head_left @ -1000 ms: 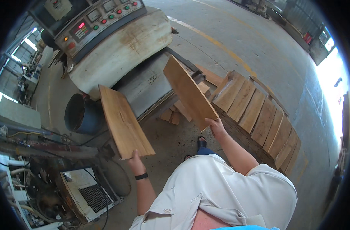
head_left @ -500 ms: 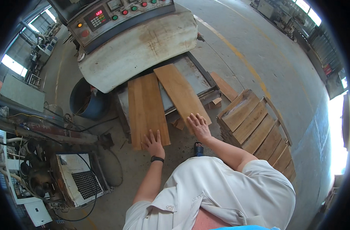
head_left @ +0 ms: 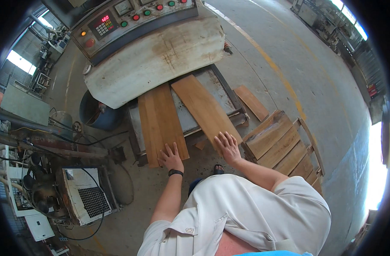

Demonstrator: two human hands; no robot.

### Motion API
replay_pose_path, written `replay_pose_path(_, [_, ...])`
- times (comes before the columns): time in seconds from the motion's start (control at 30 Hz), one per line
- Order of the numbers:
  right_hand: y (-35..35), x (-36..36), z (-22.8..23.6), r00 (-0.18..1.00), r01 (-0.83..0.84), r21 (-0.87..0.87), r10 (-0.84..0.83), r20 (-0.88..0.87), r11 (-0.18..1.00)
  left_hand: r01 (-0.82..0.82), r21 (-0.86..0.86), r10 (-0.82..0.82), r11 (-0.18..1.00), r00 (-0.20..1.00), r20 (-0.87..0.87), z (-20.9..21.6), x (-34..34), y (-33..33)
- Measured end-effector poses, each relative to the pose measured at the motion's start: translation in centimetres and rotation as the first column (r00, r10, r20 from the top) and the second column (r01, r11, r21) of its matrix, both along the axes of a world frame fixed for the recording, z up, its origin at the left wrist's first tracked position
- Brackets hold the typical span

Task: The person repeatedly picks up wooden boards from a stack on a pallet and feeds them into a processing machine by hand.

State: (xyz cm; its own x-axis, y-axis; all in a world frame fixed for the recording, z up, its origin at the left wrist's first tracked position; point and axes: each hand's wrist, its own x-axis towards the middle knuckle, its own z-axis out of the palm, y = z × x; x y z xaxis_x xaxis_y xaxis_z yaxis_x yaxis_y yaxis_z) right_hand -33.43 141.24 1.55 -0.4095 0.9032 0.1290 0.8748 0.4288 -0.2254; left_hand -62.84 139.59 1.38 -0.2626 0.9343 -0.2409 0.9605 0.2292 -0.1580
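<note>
Two long, flat wooden boards lie side by side on the metal bed (head_left: pixel 218 87) of a machine. My left hand (head_left: pixel 171 158) rests flat with spread fingers on the near end of the left board (head_left: pixel 158 121), whose far end meets the lower edge of the pale machine hood (head_left: pixel 161 59). On the near right corner of the right board (head_left: pixel 203 109) lies my right hand (head_left: pixel 228 147), its fingers stretched out. That board is angled, with its far end just short of the hood. Both near ends overhang the bed. The undersides of the boards are hidden.
Above the hood is a control panel (head_left: pixel 139 21) with lit digits and coloured buttons. A stack of boards (head_left: pixel 276 141) stands at my right, and a loose board (head_left: pixel 251 102) lies beyond it. A blue barrel (head_left: pixel 101 115) and a grille-topped box (head_left: pixel 88 192) stand left, with cables around.
The view has shifted slightly, and my right hand and the right board appear a little farther right and nearer. My left hand stays on the left board's near end.
</note>
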Motion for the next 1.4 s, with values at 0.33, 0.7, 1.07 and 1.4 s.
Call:
replay_pose_path(0.33, [3.0,-3.2,-0.5,0.972,-0.113,-0.099,0.131,0.195,0.989,-0.006,-0.031,0.009,0.999,0.996,0.094,0.7,0.2,4.3])
replay_pose_path(0.7, [14.0,-12.0,1.3,0.943,-0.188,-0.173,0.227,0.242,0.967,0.066,-0.122,-0.034,0.99,0.967,0.251,3.0,-3.9,12.0])
replay_pose_path(1.07, [24.1,-15.8,1.4,0.973,-0.174,-0.26,0.206,0.103,0.95,0.072,-0.13,-0.043,0.989,0.975,0.216,3.9,-6.0,19.7])
replay_pose_path(1.4, [23.4,-20.7,1.5,0.943,-0.284,-0.227,0.314,0.112,0.932,0.066,-0.087,-0.045,0.994,0.974,0.223,3.2,-8.2,23.5])
